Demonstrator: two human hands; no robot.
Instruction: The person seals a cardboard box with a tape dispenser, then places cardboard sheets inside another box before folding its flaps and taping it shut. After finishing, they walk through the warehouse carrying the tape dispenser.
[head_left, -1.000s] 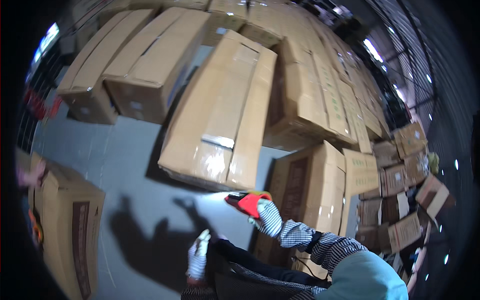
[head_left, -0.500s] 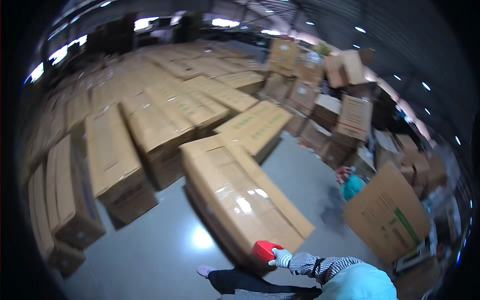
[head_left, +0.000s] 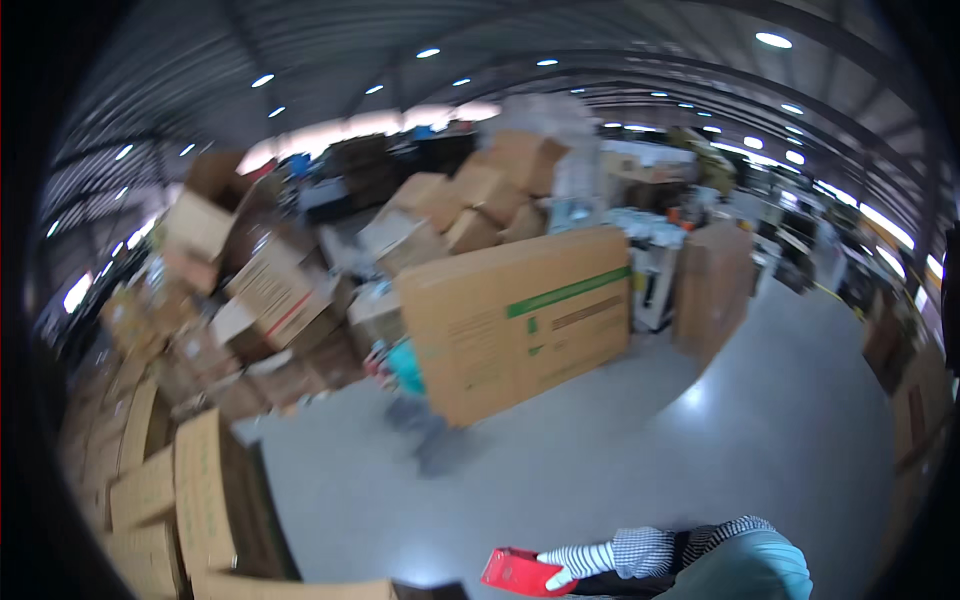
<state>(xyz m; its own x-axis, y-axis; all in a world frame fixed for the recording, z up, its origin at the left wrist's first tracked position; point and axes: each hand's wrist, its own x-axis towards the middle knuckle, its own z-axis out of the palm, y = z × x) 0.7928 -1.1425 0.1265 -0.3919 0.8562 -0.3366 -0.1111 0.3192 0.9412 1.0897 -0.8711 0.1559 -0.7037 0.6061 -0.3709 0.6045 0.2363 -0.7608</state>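
Note:
My right hand [head_left: 572, 566], in a striped glove with pale fingertips, is closed on a red hand-sized object [head_left: 520, 571] near the lower edge of the head view. The object looks flat and blocky, and blur hides its exact kind. A checked sleeve [head_left: 645, 553] covers that forearm, with a dark band further up. The hand is over the grey floor, apart from the cartons. My left hand is out of view.
Long brown cartons [head_left: 206, 490] stand at lower left. A large flat carton [head_left: 530, 330] with a green stripe stands upright ahead, beside a teal bundle [head_left: 405, 368]. Piled loose boxes [head_left: 275, 290] rise behind on the left. Grey floor [head_left: 640, 450] stretches to the right.
My view has swung to the right, so the taped long carton has moved off to the lower left. The red object, near that carton's end before, is now over floor, still in my right hand.

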